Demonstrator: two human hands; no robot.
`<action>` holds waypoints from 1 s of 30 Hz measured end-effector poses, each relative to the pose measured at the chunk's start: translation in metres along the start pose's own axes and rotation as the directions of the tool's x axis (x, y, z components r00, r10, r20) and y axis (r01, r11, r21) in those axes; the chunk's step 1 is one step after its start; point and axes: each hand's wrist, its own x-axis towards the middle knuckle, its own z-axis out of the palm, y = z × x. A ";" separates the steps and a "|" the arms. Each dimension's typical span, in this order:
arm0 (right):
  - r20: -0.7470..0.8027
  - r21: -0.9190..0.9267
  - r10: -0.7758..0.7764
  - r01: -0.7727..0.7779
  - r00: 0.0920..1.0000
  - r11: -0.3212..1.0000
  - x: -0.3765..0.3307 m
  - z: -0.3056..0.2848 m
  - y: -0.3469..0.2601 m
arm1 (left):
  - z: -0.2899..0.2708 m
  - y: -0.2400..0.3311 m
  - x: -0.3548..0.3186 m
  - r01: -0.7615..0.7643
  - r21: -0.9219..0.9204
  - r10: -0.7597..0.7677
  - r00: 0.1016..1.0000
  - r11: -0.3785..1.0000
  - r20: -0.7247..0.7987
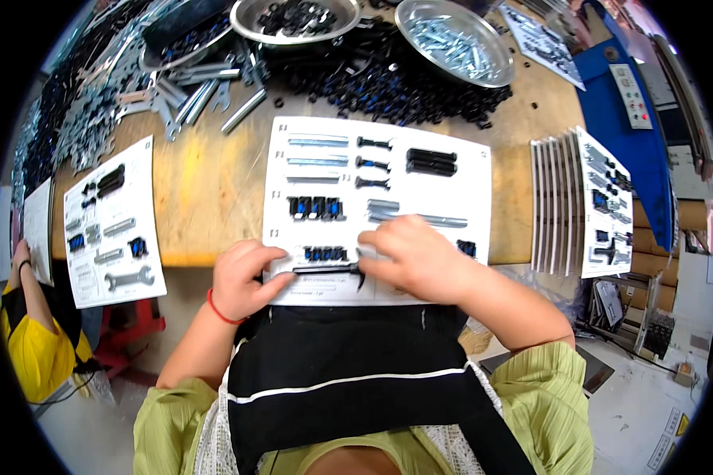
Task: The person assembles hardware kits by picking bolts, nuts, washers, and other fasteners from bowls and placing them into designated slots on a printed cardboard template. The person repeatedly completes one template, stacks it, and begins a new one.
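A white printed card [459, 186] lies before me at the table's front edge, with metal parts set on it in groups. Near its lower edge rests a thin black tool [325, 270] with a crosswise head at its right end. My left hand [249, 279] is at the tool's left end, thumb and forefinger apart and the thumb close to its tip. My right hand [412, 257] is curled over the card beside the tool's head; its fingertips hide what they pinch, if anything. Black-and-blue screws [325, 253] lie above the tool, and silver rods [420, 216] lie above my right hand.
Steel bowls of small parts [451, 43] stand at the back, beside a heap of black screws [396, 79]. Loose wrenches and tubes [206, 99] pile up at the back left. Filled cards stand left [139, 198] and stacked right [558, 206]. Another person's arm [36, 289] shows far left.
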 end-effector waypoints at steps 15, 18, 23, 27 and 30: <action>-0.251 -0.447 0.866 -0.846 0.431 0.291 0.103 -0.101 0.270 | 0.021 -0.027 0.024 0.245 0.120 -0.186 0.911 0.962 -0.368; -0.352 -0.538 0.809 -0.809 0.470 0.237 0.102 -0.100 0.290 | 0.025 -0.027 0.028 0.236 0.083 -0.189 0.906 0.968 -0.378; -0.685 -0.142 0.442 -0.701 0.580 0.699 0.108 -0.110 0.169 | 0.021 -0.025 0.023 0.271 0.095 -0.221 0.906 0.958 -0.361; -0.531 0.179 0.465 -0.443 0.708 0.879 0.081 -0.061 0.082 | 0.020 -0.027 0.024 0.241 0.116 -0.188 0.918 0.963 -0.350; -0.351 0.215 0.300 -0.236 0.887 0.948 0.056 -0.003 0.005 | 0.018 -0.025 0.027 0.224 0.122 -0.173 0.928 0.967 -0.329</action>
